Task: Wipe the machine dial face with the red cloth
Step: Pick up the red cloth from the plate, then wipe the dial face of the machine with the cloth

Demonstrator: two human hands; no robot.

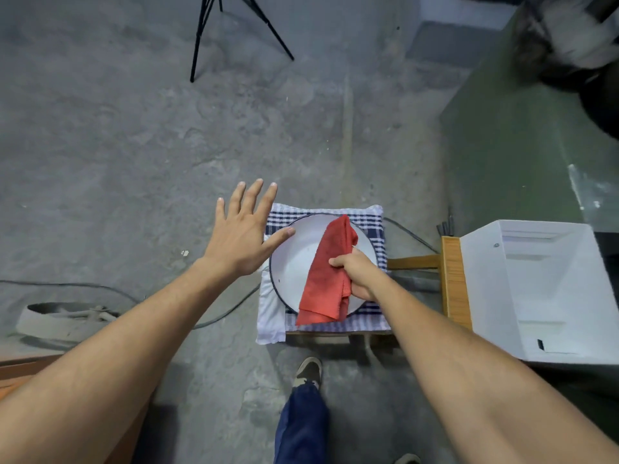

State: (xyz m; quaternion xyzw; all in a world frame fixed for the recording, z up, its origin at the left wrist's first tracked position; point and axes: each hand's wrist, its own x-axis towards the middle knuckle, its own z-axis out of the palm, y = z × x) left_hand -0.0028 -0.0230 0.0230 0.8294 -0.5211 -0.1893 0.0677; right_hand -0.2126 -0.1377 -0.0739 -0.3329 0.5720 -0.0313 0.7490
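A red cloth (pixel 323 276) hangs folded from my right hand (pixel 356 272), which grips it by one edge above a white round plate (pixel 294 259) with a dark rim. The plate lies on a blue-and-white checked towel (pixel 335 324) spread over a low wooden stool. My left hand (pixel 243 234) hovers flat just left of the plate, fingers spread, thumb tip over the rim, holding nothing. A green machine body (pixel 502 145) rises at the right; a blurred dark part (pixel 576 41) sits at its top right. No dial face can be made out.
A white box-shaped housing (pixel 536 293) on a wooden stand (pixel 452 283) sits right of the stool. Black tripod legs (pixel 207 35) stand on the concrete floor at the back. A cable (pixel 100 289) runs across the floor at left. My foot (pixel 308 371) is below the stool.
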